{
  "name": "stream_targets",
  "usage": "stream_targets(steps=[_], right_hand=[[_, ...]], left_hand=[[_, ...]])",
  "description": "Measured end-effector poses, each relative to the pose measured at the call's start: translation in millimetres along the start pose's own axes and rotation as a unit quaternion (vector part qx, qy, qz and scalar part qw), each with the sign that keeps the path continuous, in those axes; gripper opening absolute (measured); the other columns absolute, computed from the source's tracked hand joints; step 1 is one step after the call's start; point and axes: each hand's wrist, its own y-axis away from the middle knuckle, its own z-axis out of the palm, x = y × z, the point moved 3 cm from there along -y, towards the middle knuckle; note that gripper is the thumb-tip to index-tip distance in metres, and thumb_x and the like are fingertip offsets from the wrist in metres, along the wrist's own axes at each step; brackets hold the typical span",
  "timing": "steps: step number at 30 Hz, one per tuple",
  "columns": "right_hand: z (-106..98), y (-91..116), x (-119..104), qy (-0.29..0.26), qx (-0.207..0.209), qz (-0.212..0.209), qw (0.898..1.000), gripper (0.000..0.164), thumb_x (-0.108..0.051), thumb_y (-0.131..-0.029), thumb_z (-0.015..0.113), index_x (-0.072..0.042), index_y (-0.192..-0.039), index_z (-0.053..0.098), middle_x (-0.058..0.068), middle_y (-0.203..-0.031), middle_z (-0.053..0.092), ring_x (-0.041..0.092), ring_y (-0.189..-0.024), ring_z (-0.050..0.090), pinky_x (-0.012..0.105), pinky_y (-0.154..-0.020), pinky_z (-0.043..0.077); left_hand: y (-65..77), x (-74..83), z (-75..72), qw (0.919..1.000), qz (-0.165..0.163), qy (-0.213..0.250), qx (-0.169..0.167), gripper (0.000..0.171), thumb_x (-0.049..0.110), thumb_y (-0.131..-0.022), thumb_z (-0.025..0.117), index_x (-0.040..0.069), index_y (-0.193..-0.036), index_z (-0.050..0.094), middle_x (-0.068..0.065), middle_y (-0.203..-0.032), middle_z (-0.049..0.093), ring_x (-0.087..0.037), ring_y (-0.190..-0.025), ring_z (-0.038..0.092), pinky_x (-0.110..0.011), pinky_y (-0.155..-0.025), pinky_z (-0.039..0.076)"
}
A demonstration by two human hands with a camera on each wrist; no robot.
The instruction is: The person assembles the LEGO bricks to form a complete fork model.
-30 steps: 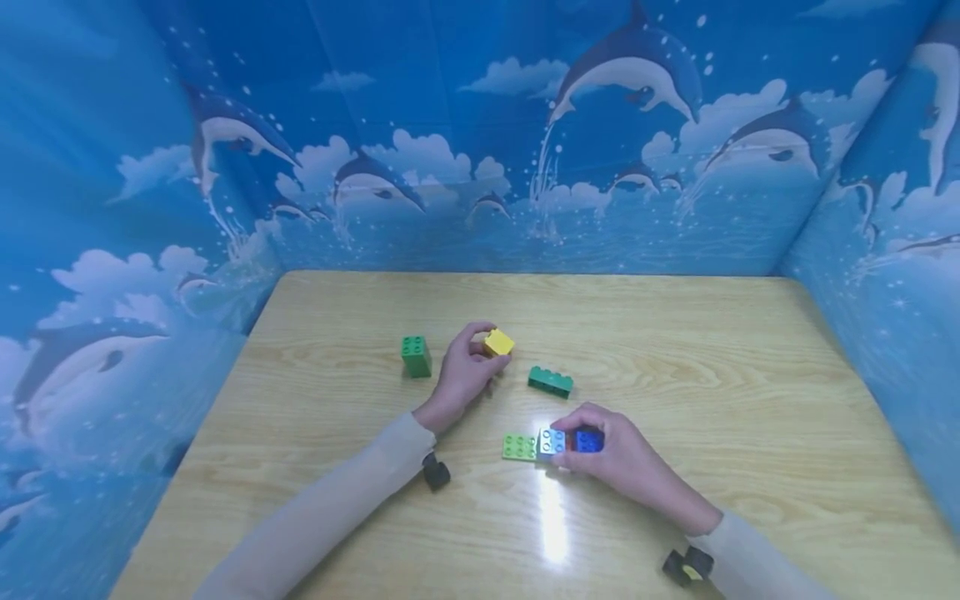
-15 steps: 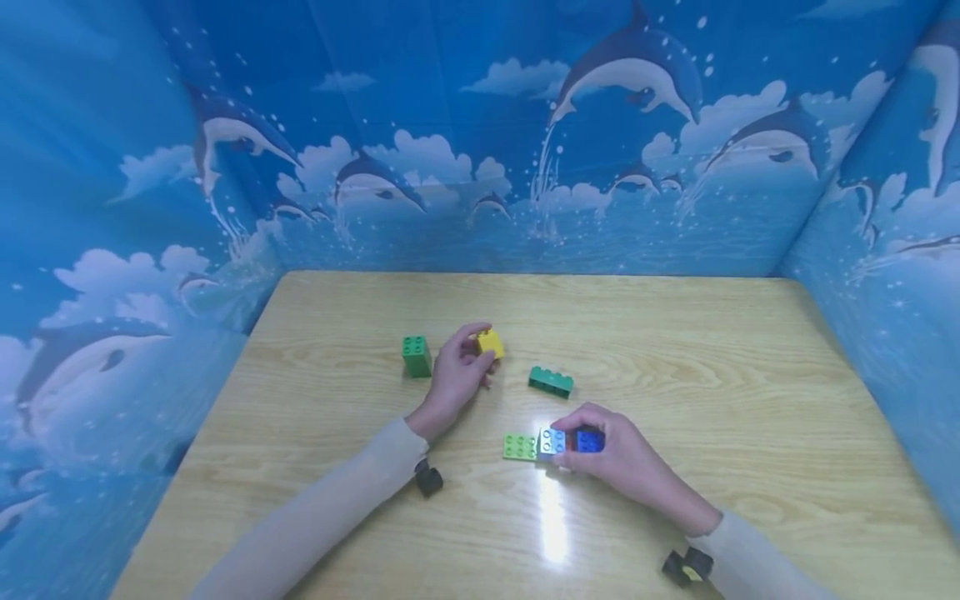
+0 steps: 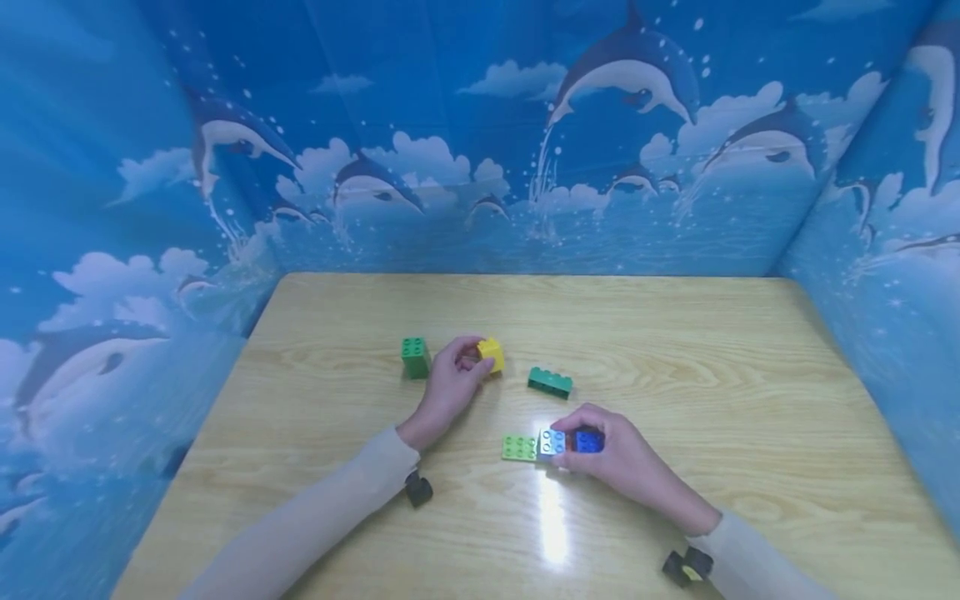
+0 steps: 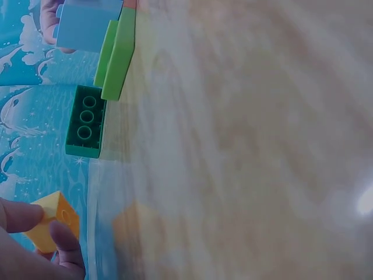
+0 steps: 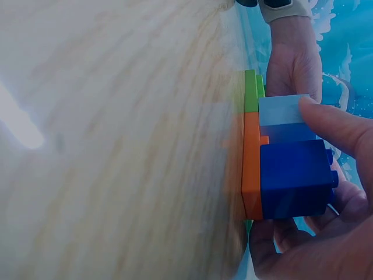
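Note:
My left hand [image 3: 448, 390] pinches a yellow toy brick [image 3: 491, 355] between thumb and fingers, left of the table's middle. In the left wrist view, that yellow brick [image 4: 65, 217] shows its hollow side. My right hand [image 3: 630, 462] grips a light blue brick [image 3: 552, 442] with thumb and fingers. This brick stands on a low row with a light green plate [image 3: 519, 448] at its left end. Within the right hand's curve is a dark blue brick [image 3: 589, 441]. The right wrist view shows an orange plate [image 5: 252, 169] under both blue bricks.
A dark green brick [image 3: 551, 382] lies on its side beyond the row, its hollow underside facing me. To the left hand's left stands a tall green brick stack [image 3: 416, 357]. Dolphin-printed cloth [image 3: 480, 167] rises along the back and sides of the wooden table [image 3: 712, 350].
My left hand has drawn left and a little nearer with the yellow brick, which has turned in its fingers. The right hand and the row of bricks have kept still.

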Motion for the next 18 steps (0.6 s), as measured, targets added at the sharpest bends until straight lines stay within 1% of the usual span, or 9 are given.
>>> stream_targets(steps=[2, 5, 8, 12, 16, 18], right_hand=[[0, 0, 1, 0.003, 0.000, -0.001, 1.000, 0.037, -0.025, -0.086, 0.095, -0.021, -0.119, 0.080, -0.006, -0.110, 0.071, 0.025, -0.114, 0.064, 0.052, -0.103, 0.054], [0, 0, 0, 0.004, 0.001, -0.003, 1.000, 0.036, -0.026, -0.087, 0.094, -0.021, -0.119, 0.080, -0.005, -0.111, 0.072, 0.026, -0.115, 0.064, 0.054, -0.103, 0.054], [-1, 0, 0, 0.005, 0.001, -0.004, 1.000, 0.036, -0.026, -0.087, 0.094, -0.021, -0.119, 0.080, -0.005, -0.110, 0.072, 0.026, -0.114, 0.065, 0.054, -0.102, 0.055], [0, 0, 2, 0.008, 0.002, 0.000, 1.000, 0.036, -0.026, -0.086, 0.095, -0.023, -0.119, 0.080, -0.007, -0.108, 0.072, 0.025, -0.112, 0.065, 0.052, -0.101, 0.056], [0, 0, 4, 0.006, 0.002, 0.002, 1.000, 0.036, -0.026, -0.086, 0.095, -0.025, -0.118, 0.080, -0.007, -0.107, 0.072, 0.026, -0.114, 0.065, 0.054, -0.102, 0.055], [1, -1, 5, 0.006, 0.002, 0.003, 1.000, 0.036, -0.026, -0.086, 0.095, -0.025, -0.118, 0.080, -0.007, -0.107, 0.071, 0.026, -0.114, 0.065, 0.055, -0.102, 0.055]], left_hand=[[2.2, -0.3, -0.4, 0.9999, 0.003, -0.005, -0.010, 0.045, 0.011, -0.102, 0.077, 0.007, -0.145, 0.064, -0.007, -0.122, 0.068, -0.018, -0.095, 0.064, -0.024, -0.075, 0.057], [6.3, -0.7, -0.9, 0.9997, 0.003, -0.011, -0.024, 0.045, 0.011, -0.101, 0.079, 0.008, -0.144, 0.066, -0.006, -0.118, 0.068, -0.019, -0.093, 0.064, -0.025, -0.074, 0.056], [10.1, -1.0, -1.2, 0.9991, 0.006, -0.010, -0.040, 0.043, 0.012, -0.101, 0.079, 0.007, -0.142, 0.067, -0.007, -0.115, 0.069, -0.020, -0.090, 0.065, -0.025, -0.072, 0.057], [14.0, -2.0, -2.4, 0.9983, 0.015, -0.007, -0.055, 0.040, 0.015, -0.103, 0.078, 0.005, -0.140, 0.068, -0.007, -0.113, 0.071, -0.019, -0.090, 0.067, -0.026, -0.074, 0.059], [18.7, -3.2, -4.4, 0.9976, 0.018, -0.009, -0.066, 0.038, 0.016, -0.103, 0.077, 0.006, -0.139, 0.069, -0.005, -0.112, 0.072, -0.019, -0.091, 0.068, -0.028, -0.076, 0.060], [21.9, -3.5, -5.2, 0.9969, 0.017, -0.007, -0.076, 0.038, 0.015, -0.102, 0.078, 0.006, -0.138, 0.070, -0.005, -0.110, 0.072, -0.020, -0.092, 0.068, -0.028, -0.076, 0.060]])
